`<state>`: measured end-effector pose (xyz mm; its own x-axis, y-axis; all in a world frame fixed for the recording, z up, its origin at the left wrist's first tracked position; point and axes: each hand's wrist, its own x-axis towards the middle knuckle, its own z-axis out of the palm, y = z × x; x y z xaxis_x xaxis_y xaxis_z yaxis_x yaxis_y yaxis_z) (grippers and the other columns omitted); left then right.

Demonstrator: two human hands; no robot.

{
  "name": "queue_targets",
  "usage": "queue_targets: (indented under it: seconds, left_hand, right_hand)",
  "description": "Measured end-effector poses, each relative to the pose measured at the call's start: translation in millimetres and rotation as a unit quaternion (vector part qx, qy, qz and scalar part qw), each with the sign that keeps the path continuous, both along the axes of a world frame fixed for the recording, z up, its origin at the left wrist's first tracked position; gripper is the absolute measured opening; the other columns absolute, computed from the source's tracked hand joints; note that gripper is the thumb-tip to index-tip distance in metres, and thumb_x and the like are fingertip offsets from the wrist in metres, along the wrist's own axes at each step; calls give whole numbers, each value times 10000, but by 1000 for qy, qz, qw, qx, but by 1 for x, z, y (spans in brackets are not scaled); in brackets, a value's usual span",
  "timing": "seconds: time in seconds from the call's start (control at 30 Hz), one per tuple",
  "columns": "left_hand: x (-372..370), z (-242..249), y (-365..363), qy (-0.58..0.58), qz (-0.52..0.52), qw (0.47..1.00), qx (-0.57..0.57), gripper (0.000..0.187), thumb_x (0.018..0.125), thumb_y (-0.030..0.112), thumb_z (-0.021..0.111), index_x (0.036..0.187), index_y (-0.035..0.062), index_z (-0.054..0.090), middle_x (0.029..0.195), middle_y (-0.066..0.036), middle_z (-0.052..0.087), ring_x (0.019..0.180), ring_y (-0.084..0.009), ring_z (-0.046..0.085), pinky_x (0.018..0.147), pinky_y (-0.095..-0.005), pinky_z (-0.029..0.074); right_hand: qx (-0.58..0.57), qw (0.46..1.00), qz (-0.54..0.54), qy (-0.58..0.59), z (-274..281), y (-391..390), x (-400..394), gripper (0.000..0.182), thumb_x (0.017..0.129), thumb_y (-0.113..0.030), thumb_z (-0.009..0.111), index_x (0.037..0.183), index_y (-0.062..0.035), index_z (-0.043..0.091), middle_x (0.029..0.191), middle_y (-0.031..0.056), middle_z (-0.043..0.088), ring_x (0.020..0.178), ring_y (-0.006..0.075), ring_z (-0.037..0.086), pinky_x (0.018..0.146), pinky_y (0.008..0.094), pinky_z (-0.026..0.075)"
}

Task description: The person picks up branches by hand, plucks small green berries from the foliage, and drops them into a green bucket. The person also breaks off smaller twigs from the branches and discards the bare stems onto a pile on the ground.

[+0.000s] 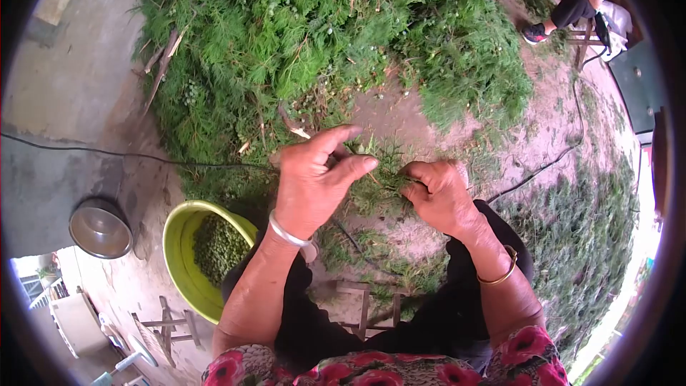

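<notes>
My left hand [312, 180] is raised in the middle of the view, index finger and thumb apart. Its other fingers are curled, and the palm's inside is hidden. Just to the right, my right hand [437, 196] pinches a small green conifer sprig [388, 180] between thumb and index finger. The sprig points toward my left thumb without clearly touching it. Below and left of my left hand stands a yellow-green bucket [174, 254], partly filled with small green cones or berries [218, 249]. Part of its rim is behind my left forearm.
A large heap of conifer branches [286, 36] lies ahead. More cut foliage [579, 243] covers the ground at right. A metal bowl [101, 227], a wooden stool [168, 329] and a black cable [93, 149] are at left. Another person [572, 0] sits at the upper right.
</notes>
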<state>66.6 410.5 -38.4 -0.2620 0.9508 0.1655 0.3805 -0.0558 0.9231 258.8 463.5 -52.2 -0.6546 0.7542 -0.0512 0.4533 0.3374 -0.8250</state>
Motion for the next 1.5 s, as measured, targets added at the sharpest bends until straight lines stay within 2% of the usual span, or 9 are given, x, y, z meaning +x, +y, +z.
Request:
queue_targets:
  seconds: [0.07,0.27,0.33,0.43,0.63,0.77,1.0,1.13,1.5]
  left_hand:
    - [3,-15,2,96,22,995,31,180,741,-8,695,913,-16,645,671,-11,606,572,-48,528,515,-201,435]
    - [1,-12,3,-47,63,995,-56,34,814,0,614,804,-13,584,646,-3,569,531,-53,502,464,-198,403]
    - [-2,-3,3,-303,91,942,-114,44,843,27,588,832,-12,571,659,14,528,500,-51,444,420,-197,349]
    - [0,-4,3,-397,98,906,-104,79,862,74,595,849,4,561,664,20,485,484,-56,399,395,-199,308]
    - [-10,-7,5,-557,123,810,-138,105,845,123,642,813,60,563,619,-5,497,480,-78,424,382,-214,311]
    - [-70,-22,4,-751,-26,657,-53,162,890,188,581,853,32,557,622,-12,494,478,-63,406,383,-205,312]
    - [-38,-14,-5,-679,-44,725,-105,240,925,256,521,909,25,585,839,-164,604,578,-138,538,409,-219,416]
    - [-15,-20,-9,-567,-11,813,-133,91,880,133,583,861,44,573,804,-126,575,589,-120,520,423,-201,398]
    - [16,-16,-7,-469,5,867,-169,87,847,63,615,858,-6,564,699,-95,569,516,-83,459,411,-190,334]
  right_hand:
    - [5,1000,-1,-22,-2,-1,0,65,747,-15,599,766,23,550,655,215,541,642,401,556,576,422,443]
    - [10,1000,-9,3,2,0,2,72,773,-26,617,811,22,581,622,186,538,586,323,562,533,369,430]
    - [-16,999,-17,37,3,3,1,72,794,-25,620,819,30,582,587,153,532,542,261,559,512,338,420]
    - [-284,946,-85,131,7,6,1,85,851,14,586,810,87,573,583,-5,448,536,66,425,473,257,371]
    - [-410,869,-103,259,8,5,-3,126,833,55,568,710,34,551,586,17,452,492,91,410,447,262,332]
    - [-464,820,-143,304,11,8,9,207,832,63,556,643,2,499,580,21,451,468,112,413,443,275,333]
    - [-394,833,-165,351,0,17,17,218,850,30,505,647,-50,498,581,19,462,465,134,418,482,321,386]
    - [-395,809,-213,380,6,16,14,219,885,-8,522,676,-29,463,561,9,412,469,134,428,465,288,358]
    - [-381,838,-204,333,5,15,10,248,872,-9,541,633,-22,474,555,18,430,467,135,446,441,276,334]
